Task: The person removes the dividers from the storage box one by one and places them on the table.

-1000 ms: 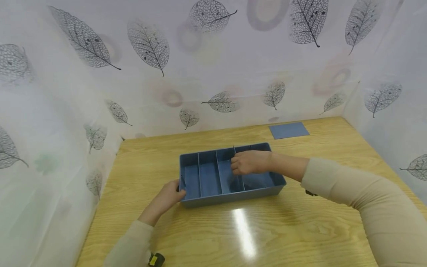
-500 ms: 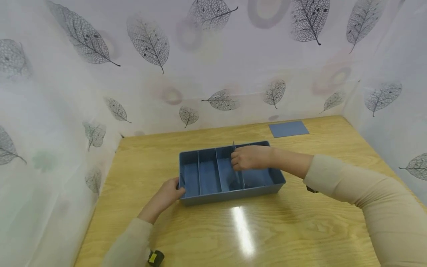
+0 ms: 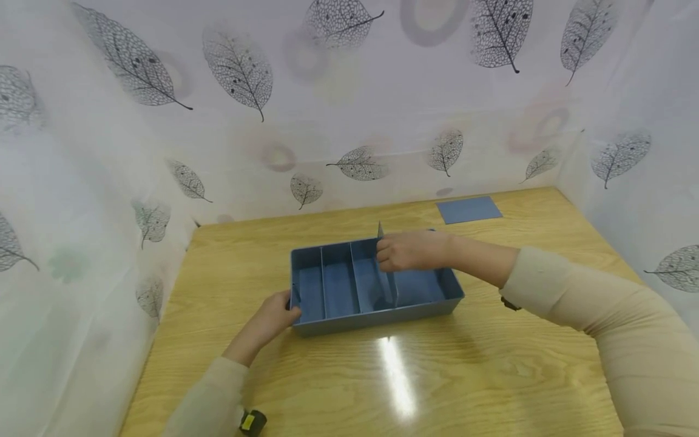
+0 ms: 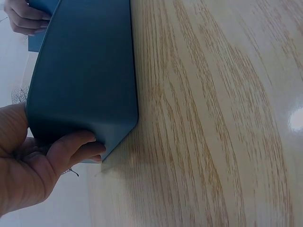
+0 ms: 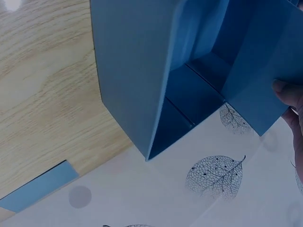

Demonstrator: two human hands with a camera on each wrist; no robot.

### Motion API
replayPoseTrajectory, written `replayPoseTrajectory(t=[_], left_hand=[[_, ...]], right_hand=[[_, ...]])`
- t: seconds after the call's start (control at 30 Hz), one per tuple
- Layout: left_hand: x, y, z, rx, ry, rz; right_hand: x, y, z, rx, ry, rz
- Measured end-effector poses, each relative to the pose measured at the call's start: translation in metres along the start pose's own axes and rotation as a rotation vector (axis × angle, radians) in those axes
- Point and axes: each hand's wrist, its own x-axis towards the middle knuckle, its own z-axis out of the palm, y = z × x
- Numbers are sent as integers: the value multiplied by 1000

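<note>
A blue box with compartments (image 3: 377, 317) stands on the wooden table, seen also as the dark blue box (image 4: 85, 61) in the left wrist view. My left hand (image 3: 269, 321) grips its left end, thumb over the rim; the left wrist view shows the same hand (image 4: 42, 165) curled round the corner. My right hand (image 3: 412, 250) pinches a thin blue divider (image 3: 380, 230) that stands partly above the box's back wall. In the right wrist view the divider (image 5: 265, 71) tilts out past the rim, with the right thumb and fingers (image 5: 291, 94) on it.
A flat blue panel (image 3: 469, 210) lies at the back right of the table (image 3: 229, 261). Two upright dividers split the box's left part. Leaf-patterned sheeting (image 3: 349, 109) surrounds the table at the back and sides. Black bands show at both sleeves.
My right hand has risen a little with the divider, which sticks up farther above the box's back rim. My left hand keeps its grip on the box's left end.
</note>
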Motion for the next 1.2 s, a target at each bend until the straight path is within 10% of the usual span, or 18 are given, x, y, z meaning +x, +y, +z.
replayPoseTrajectory(t=[1.2], left_hand=[[-1,-1,1,-19,-6,11]], right_hand=[[-25,0,-29,54,107,194]])
